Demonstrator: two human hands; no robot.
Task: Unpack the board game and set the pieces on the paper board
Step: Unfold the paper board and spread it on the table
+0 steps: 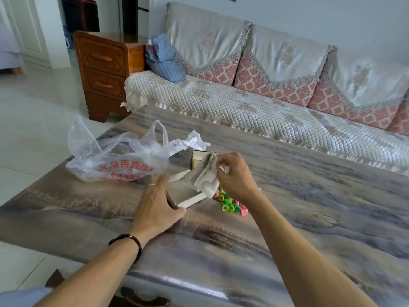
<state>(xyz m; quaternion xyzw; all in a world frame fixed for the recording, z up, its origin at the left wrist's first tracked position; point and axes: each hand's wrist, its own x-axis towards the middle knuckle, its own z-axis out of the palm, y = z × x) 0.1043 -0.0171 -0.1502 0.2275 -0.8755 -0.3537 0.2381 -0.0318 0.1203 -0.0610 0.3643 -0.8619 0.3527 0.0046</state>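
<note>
1. A shiny marbled table (287,196) stands by one long sofa (265,103) and one wooden cabinet (104,72)
2. One plastic bag (115,158) and one heap of coloured pieces (230,203) lie on it
3. The left hand (158,203) grips one open box (186,196); the right hand (234,176) pinches one folded paper board (205,173) above it

The table (287,207) has a marbled pattern of grey, beige and brown streaks. The plastic bag (115,160) is clear with red printed characters. The folded paper (204,173) is off-white with faint grey marks. The open box (188,196) is cream white. The small game pieces (230,203) are green, yellow and pink. The sofa (254,111) has a quilted cream cover and pink cushions with a white lattice pattern. The bundle (164,58) on it is blue with thin white stripes. The cabinet (104,72) is reddish-brown wood. The bracelet (130,239) is dark.
</note>
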